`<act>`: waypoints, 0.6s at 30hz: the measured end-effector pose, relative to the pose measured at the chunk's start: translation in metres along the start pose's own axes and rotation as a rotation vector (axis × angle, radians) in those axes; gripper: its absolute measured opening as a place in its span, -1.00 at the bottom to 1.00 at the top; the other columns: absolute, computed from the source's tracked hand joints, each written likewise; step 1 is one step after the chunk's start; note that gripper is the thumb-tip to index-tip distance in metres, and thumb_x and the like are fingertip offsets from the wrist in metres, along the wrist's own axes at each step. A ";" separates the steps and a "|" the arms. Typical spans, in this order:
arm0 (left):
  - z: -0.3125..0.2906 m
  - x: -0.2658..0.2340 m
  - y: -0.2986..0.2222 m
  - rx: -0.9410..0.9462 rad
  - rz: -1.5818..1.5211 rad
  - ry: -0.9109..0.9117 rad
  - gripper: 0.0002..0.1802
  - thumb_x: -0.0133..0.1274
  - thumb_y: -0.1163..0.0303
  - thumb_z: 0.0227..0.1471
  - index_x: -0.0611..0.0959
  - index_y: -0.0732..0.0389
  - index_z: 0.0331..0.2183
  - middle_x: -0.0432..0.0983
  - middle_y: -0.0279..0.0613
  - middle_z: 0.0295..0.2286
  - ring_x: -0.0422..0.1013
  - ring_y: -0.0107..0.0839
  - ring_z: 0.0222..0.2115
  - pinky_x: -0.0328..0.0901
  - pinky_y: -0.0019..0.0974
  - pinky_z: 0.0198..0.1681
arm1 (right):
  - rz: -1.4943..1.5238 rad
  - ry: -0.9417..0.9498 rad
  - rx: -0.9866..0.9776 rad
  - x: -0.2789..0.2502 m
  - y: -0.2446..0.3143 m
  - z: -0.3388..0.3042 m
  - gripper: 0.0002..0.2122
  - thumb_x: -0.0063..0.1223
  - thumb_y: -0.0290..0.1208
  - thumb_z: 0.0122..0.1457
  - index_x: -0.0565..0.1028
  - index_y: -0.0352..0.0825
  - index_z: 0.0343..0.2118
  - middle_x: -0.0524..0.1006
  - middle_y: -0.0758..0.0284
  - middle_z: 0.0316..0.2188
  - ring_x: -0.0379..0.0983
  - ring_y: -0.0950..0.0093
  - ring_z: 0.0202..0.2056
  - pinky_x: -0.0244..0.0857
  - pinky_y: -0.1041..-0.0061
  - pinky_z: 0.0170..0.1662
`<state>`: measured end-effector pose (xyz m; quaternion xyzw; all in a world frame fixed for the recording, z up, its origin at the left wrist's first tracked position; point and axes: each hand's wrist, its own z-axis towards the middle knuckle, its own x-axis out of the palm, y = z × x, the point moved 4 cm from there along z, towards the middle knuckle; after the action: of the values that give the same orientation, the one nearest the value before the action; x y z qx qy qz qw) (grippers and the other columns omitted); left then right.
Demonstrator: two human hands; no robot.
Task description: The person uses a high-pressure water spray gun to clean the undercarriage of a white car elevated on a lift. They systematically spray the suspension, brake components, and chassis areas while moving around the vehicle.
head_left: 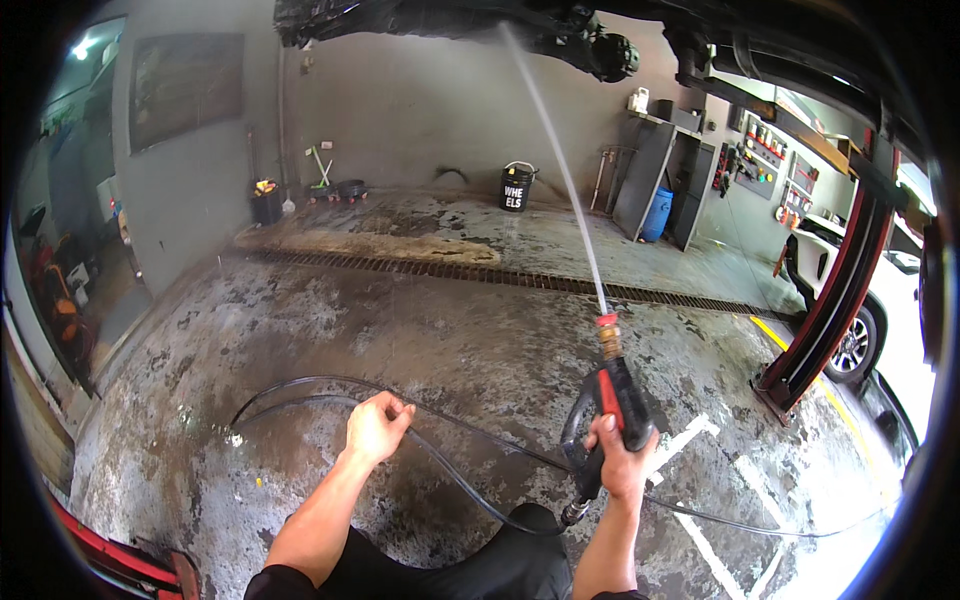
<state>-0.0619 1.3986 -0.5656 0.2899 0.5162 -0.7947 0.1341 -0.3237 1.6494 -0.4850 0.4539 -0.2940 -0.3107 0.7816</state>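
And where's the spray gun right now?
In the head view, the spray gun is right of centre and low, gripped in the person's right hand, with the left hand off to its left.

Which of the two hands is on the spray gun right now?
The right hand: it grips the black-and-red spray gun, while the left hand holds only the black hose.

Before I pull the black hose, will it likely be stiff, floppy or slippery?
The black hose is probably flexible yet springy, since it lies in broad, smooth curves without a visible kink. It may feel slippery, as the floor under it looks wet. A pull could tug the spray gun, since the hose joins its lower metal fitting.
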 end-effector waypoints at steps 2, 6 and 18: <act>-0.002 0.005 0.000 0.013 0.012 0.012 -0.67 0.28 0.15 -0.01 0.60 0.20 -0.54 0.58 -0.10 -0.57 0.55 -0.17 -0.51 0.40 -0.15 -0.37 | 0.000 0.080 0.051 0.001 0.000 -0.009 -0.61 0.41 -0.27 0.06 0.52 -0.43 -0.18 0.55 0.42 -0.45 0.44 0.65 -0.45 0.36 0.59 -0.30; -0.004 0.010 -0.003 0.052 0.024 0.003 -0.66 0.30 0.16 -0.02 0.60 0.20 -0.56 0.59 -0.11 -0.58 0.55 -0.17 -0.53 0.41 -0.14 -0.39 | -0.016 0.121 -0.006 -0.005 0.010 -0.017 -0.53 0.45 -0.17 0.01 0.53 -0.44 -0.17 0.55 0.44 -0.42 0.41 0.67 -0.38 0.33 0.63 -0.25; -0.005 0.033 -0.004 0.102 0.026 0.020 -0.69 0.32 0.24 -0.03 0.61 0.27 -0.53 0.58 -0.12 -0.58 0.52 -0.33 -0.54 0.40 -0.24 -0.38 | 0.037 0.079 -0.036 -0.038 0.019 -0.026 -0.54 0.46 -0.19 0.00 0.51 -0.44 -0.20 0.54 0.44 -0.45 0.42 0.66 -0.44 0.34 0.61 -0.33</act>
<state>-0.0884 1.4082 -0.5836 0.3110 0.4724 -0.8153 0.1240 -0.3246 1.6995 -0.4857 0.4461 -0.2657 -0.2833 0.8063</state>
